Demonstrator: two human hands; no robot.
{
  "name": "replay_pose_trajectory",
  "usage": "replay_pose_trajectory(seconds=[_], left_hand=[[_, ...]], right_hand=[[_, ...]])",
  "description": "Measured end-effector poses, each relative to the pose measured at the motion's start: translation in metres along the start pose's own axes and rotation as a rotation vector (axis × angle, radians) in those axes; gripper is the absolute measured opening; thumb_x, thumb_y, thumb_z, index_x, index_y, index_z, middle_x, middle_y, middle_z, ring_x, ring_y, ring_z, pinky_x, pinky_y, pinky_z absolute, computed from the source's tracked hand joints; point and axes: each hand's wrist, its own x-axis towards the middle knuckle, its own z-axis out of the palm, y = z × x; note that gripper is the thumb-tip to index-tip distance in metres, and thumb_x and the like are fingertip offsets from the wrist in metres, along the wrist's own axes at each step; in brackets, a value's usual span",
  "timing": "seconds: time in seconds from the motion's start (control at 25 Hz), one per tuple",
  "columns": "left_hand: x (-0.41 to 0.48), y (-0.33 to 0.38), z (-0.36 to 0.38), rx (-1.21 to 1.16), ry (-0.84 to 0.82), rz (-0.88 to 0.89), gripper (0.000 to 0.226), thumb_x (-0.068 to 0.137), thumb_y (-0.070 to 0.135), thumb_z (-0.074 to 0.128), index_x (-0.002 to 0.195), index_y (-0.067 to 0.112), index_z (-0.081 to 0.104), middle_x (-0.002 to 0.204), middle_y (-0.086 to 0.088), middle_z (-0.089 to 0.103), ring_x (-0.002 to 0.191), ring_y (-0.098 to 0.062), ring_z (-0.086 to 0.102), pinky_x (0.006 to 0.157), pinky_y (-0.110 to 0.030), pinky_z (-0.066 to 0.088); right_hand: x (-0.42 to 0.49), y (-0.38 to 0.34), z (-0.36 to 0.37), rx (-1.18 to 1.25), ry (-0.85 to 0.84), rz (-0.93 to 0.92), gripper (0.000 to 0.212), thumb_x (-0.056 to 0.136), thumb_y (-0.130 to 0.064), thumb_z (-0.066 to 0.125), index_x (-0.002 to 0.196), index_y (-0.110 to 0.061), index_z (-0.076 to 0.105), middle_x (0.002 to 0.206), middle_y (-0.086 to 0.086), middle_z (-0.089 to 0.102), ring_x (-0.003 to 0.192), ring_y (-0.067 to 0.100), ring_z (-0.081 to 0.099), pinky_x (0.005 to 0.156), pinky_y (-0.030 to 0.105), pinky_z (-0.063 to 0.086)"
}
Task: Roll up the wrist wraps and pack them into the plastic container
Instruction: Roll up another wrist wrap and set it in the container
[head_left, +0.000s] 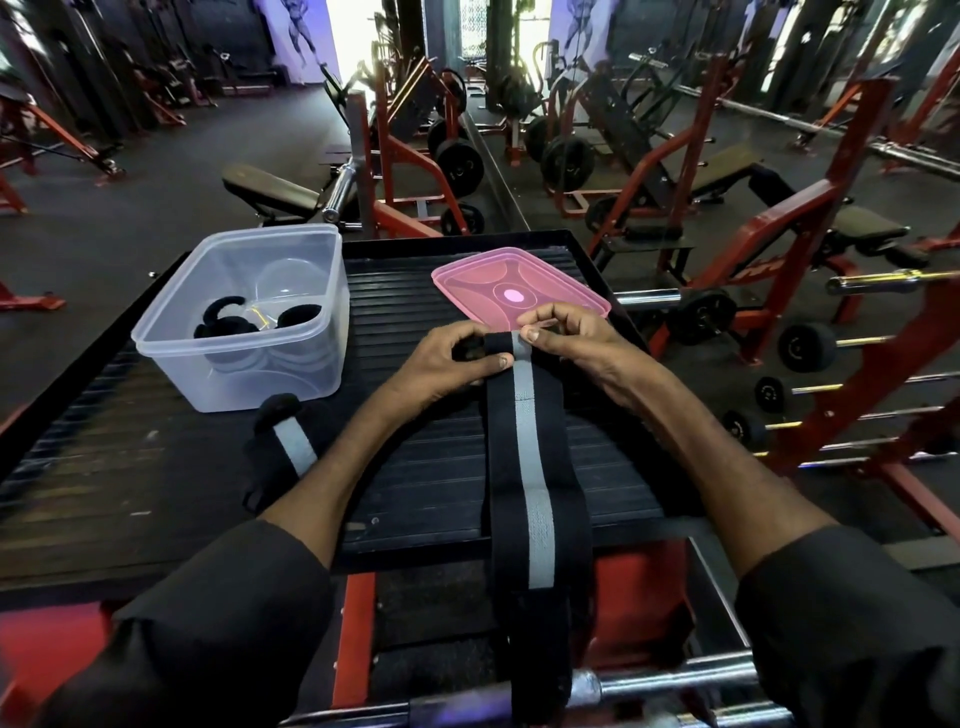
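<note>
A long black wrist wrap (530, 493) with a grey centre stripe lies stretched toward me over the black ribbed platform (415, 467). My left hand (452, 358) and my right hand (566, 332) both pinch its far end, where a small fold or roll starts. A second black wrap (283, 441) with a grey stripe lies loose to the left, partly under my left forearm. The clear plastic container (171, 332) stands open at the left with rolled black wraps (226, 322) inside. Its pink lid (467, 280) lies flat just beyond my hands.
The platform sits on a red metal frame (358, 623), with a chrome bar (649, 686) below the near edge. Red gym racks, benches and weight plates (460, 166) fill the floor behind and to the right.
</note>
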Motion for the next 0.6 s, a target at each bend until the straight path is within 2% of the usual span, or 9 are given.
replay_pose_trajectory(seconds=[0.08,0.16,0.24,0.32,0.4,0.48,0.56,0.6], left_hand=[[0.000,0.001,-0.002,-0.127,-0.105,-0.117,0.024,0.093,0.020,0.072,0.115,0.012,0.068,0.106,-0.004,0.070,0.098,-0.014,0.066,0.086,-0.033,0.055],[-0.001,0.001,-0.004,-0.189,-0.131,-0.161,0.028,0.096,0.026,0.068,0.122,0.016,0.065,0.114,0.000,0.071,0.106,-0.010,0.068,0.089,-0.033,0.059],[-0.001,0.001,-0.002,-0.184,-0.113,-0.144,0.026,0.096,0.024,0.068,0.121,0.017,0.066,0.110,0.001,0.072,0.102,-0.009,0.068,0.086,-0.034,0.060],[-0.001,-0.001,0.000,-0.121,-0.077,-0.088,0.027,0.093,0.020,0.073,0.118,0.012,0.067,0.101,-0.001,0.070,0.094,-0.013,0.066,0.083,-0.037,0.058],[-0.003,0.002,0.003,-0.120,-0.051,-0.047,0.024,0.089,0.014,0.076,0.112,0.010,0.069,0.089,0.008,0.070,0.084,-0.009,0.063,0.074,-0.027,0.055],[-0.002,0.003,0.002,-0.130,-0.044,-0.047,0.022,0.087,0.010,0.078,0.108,0.015,0.070,0.084,0.013,0.071,0.081,-0.005,0.064,0.072,-0.022,0.055],[-0.001,0.004,0.001,-0.144,-0.030,-0.062,0.023,0.085,0.007,0.078,0.104,0.019,0.071,0.080,0.016,0.072,0.080,0.000,0.065,0.071,-0.019,0.056],[-0.001,0.005,-0.001,-0.145,-0.019,-0.068,0.024,0.085,0.006,0.078,0.104,0.018,0.071,0.079,0.017,0.072,0.078,0.003,0.066,0.069,-0.017,0.055]], right_hand=[[-0.001,-0.002,0.002,0.048,0.012,-0.067,0.016,0.091,-0.010,0.074,0.106,-0.011,0.067,0.091,-0.001,0.068,0.087,0.010,0.062,0.082,0.027,0.048],[-0.002,-0.003,0.003,0.055,0.010,-0.120,0.020,0.087,0.004,0.073,0.099,-0.010,0.065,0.091,-0.003,0.067,0.084,0.002,0.064,0.079,0.018,0.051],[-0.003,-0.004,0.003,0.011,-0.004,-0.106,0.027,0.081,0.012,0.074,0.094,-0.011,0.066,0.090,-0.004,0.068,0.083,0.002,0.066,0.078,0.018,0.052],[-0.002,-0.007,0.002,-0.002,-0.046,-0.015,0.032,0.080,0.013,0.073,0.097,-0.013,0.069,0.092,-0.006,0.071,0.085,0.004,0.066,0.074,0.021,0.051],[-0.002,-0.012,-0.001,0.130,-0.050,0.121,0.035,0.085,0.007,0.069,0.108,-0.020,0.069,0.099,-0.006,0.072,0.087,0.006,0.066,0.071,0.024,0.049],[-0.001,-0.013,-0.003,0.279,-0.016,0.203,0.029,0.092,-0.003,0.064,0.113,-0.022,0.066,0.104,-0.002,0.073,0.091,0.011,0.067,0.075,0.031,0.053],[0.000,-0.012,-0.003,0.152,-0.026,0.236,0.019,0.095,-0.020,0.066,0.114,-0.019,0.066,0.102,0.000,0.071,0.093,0.015,0.064,0.078,0.032,0.051],[0.000,-0.009,-0.003,0.019,-0.056,0.254,0.025,0.095,-0.033,0.067,0.115,-0.017,0.067,0.100,-0.001,0.069,0.092,0.015,0.061,0.079,0.031,0.048]])
